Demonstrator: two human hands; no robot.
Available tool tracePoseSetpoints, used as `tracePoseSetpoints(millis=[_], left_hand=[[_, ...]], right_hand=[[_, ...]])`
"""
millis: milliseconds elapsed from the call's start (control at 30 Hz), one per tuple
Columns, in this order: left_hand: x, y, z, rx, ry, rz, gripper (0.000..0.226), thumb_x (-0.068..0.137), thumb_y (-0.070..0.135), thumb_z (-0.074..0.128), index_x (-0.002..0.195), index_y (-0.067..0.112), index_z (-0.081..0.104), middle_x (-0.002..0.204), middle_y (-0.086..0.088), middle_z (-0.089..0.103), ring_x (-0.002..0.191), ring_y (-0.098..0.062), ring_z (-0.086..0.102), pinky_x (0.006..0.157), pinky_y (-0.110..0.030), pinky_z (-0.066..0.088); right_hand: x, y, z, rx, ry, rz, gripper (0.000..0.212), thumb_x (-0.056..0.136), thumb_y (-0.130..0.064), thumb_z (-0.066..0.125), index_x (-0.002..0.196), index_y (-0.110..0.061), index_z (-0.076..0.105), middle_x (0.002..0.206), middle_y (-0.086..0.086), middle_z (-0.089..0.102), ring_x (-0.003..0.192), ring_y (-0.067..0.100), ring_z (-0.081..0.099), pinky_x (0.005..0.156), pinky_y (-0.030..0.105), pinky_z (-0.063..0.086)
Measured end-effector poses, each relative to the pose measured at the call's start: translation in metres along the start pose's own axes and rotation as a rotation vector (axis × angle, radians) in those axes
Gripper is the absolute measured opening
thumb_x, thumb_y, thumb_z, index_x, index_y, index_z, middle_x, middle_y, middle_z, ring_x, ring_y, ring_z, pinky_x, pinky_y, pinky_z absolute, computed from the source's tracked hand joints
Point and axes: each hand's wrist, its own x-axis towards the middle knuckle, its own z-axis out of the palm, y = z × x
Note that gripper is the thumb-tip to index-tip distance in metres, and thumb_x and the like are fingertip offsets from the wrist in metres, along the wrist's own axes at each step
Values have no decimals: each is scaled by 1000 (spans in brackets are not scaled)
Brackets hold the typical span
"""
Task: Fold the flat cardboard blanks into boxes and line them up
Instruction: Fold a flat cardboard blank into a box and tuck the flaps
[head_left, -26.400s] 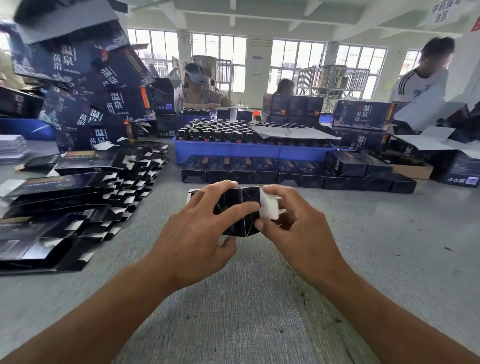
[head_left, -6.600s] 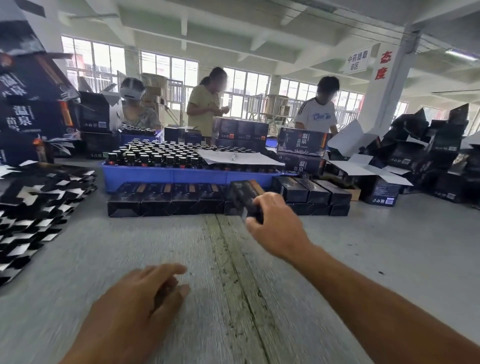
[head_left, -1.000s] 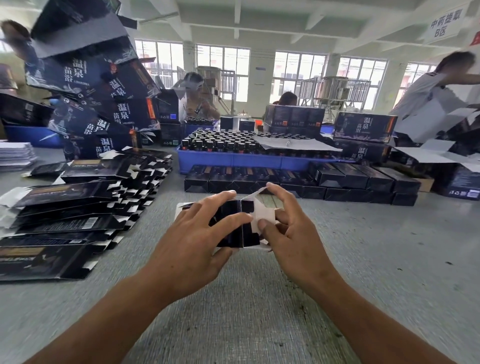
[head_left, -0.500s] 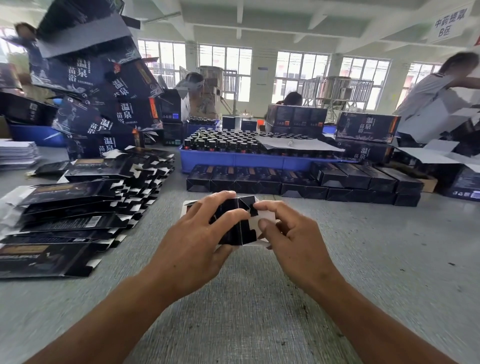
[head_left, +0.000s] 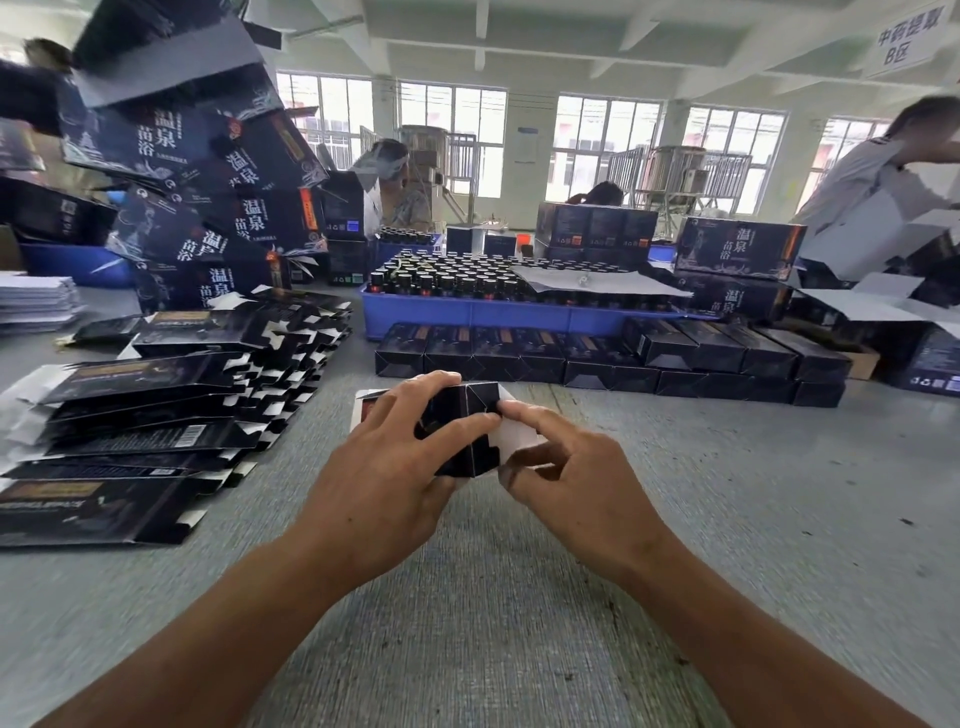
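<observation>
- the half-formed box (head_left: 462, 436) sits in mid-air just above the grey table (head_left: 727, 519), near the front edge of the work area, its near end facing the camera with a white flap (head_left: 511, 434) not yet folded in.
- the left hand (head_left: 384, 483) wraps the dark body, fingers curled over the top and thumb pressing the near face; it holds the tube square.
- the right hand (head_left: 576, 483) has thumb and forefinger pinching at the white flap, the other fingers loosely curled beneath; whether they touch the box is hidden.
- judged step: closing the near end. to do it well, keep the left grip firm enough that the tube stays square, not squashed, and fold the flaps along their creases in order.
- press the last flap with a fingertip close to the crease, so the card bends there and not mid-panel.
- risk: too hard a squeeze would bow the walls and the tuck tab would miss its slot.
- the row of finished boxes (head_left: 597, 358) lies well beyond the hands, against the blue tray (head_left: 493, 314) of bottles (head_left: 452, 278); the new box should go at its end, flush with its neighbours.
- the pile of flat blanks (head_left: 156, 415) lies to the left, within reach; much remains to fold.
</observation>
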Motion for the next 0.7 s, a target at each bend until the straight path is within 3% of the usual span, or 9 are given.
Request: tracePoseSetpoints(millis=[167, 300, 467, 633, 700], left_hand=[[1, 5, 0, 5, 6, 11, 65, 80, 20, 82, 137, 34, 55, 151, -4, 39, 128, -30, 48, 77, -47, 60], [0, 5, 1, -2, 11, 3, 64, 80, 23, 82, 135, 37, 53, 151, -1, 38, 129, -28, 47, 77, -49, 60], [0, 4, 3, -22, 26, -5, 73, 79, 22, 82, 139, 40, 44, 151, 2, 38, 131, -26, 45, 79, -48, 60], [-1, 5, 5, -34, 73, -38, 96, 77, 24, 81, 155, 29, 25, 149, 6, 38, 128, -22, 47, 81, -40, 59], [-1, 6, 5, -33, 78, -54, 97, 77, 25, 78, 156, 26, 21, 149, 5, 38, 128, -21, 45, 82, -38, 57]], right_hand=[[0, 3, 0, -18, 108, -22, 44, 90, -24, 74, 129, -40, 63, 93, -15, 71, 79, -5, 66, 71, 10, 48], [-1, 2, 4, 27, 148, -18, 51, 87, -26, 77, 125, -48, 51, 99, -25, 66, 87, -7, 68, 69, 10, 54], [0, 3, 4, 56, 155, 20, 32, 87, -24, 77, 101, -40, 53, 108, -16, 72, 86, -4, 69, 68, 17, 55], [-2, 0, 4, 56, 85, -20, 35, 92, -14, 69, 120, -35, 67, 111, -20, 70, 93, -6, 66, 70, 10, 53], [-1, 0, 4, 99, 106, -10, 26, 95, -19, 67, 116, -34, 69, 103, -16, 73, 88, -2, 68, 66, 11, 51]])
